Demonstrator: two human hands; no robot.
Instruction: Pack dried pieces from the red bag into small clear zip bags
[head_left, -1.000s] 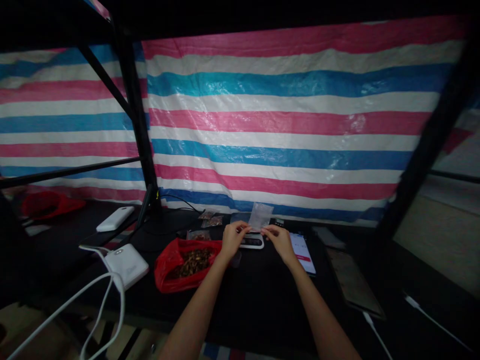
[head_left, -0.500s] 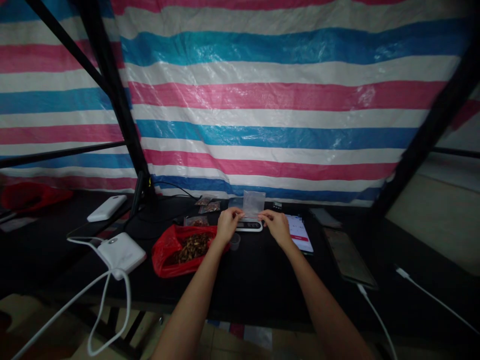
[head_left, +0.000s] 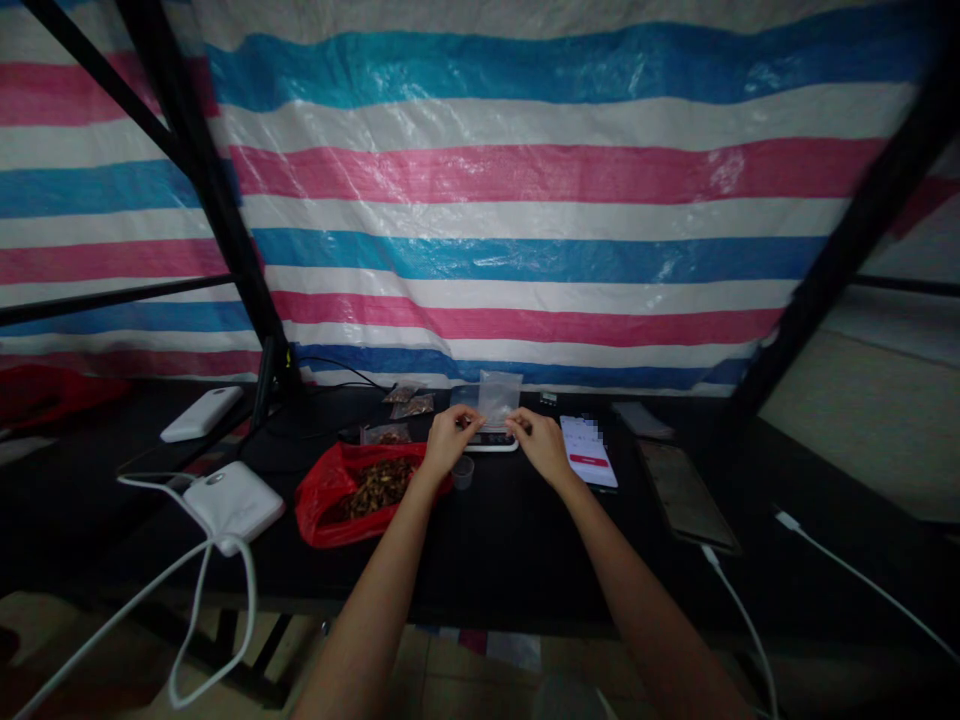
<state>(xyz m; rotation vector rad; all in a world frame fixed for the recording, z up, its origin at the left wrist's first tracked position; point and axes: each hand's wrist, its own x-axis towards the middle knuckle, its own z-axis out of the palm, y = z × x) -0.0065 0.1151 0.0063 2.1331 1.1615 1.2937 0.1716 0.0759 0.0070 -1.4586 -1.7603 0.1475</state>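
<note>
Between my two hands a small clear plastic bag point(head_left: 499, 397) stands upright over a white kitchen scale point(head_left: 491, 447). My left hand point(head_left: 450, 440) pinches the bag's lower left corner, fingers closed. At its lower right corner, my right hand point(head_left: 541, 442) pinches it in the same way. A red plastic bag point(head_left: 315, 503) of brown dried pieces point(head_left: 379, 487) lies open left of my left forearm. Just below my left hand is a small clear cup point(head_left: 463, 472). Filled small packets point(head_left: 412, 405) lie behind, toward the striped sheet.
Right of my right hand lies a lit phone point(head_left: 589, 452), then a dark phone point(head_left: 686, 495) on a white cable. A white power bank point(head_left: 234, 505) with looped cable and another white device point(head_left: 202, 413) lie left. Black frame posts point(head_left: 247, 290) flank the table.
The view has shifted slightly, so the table's things sit a little higher and further left. Both hands keep their pinch on the clear bag, which stays over the scale.
</note>
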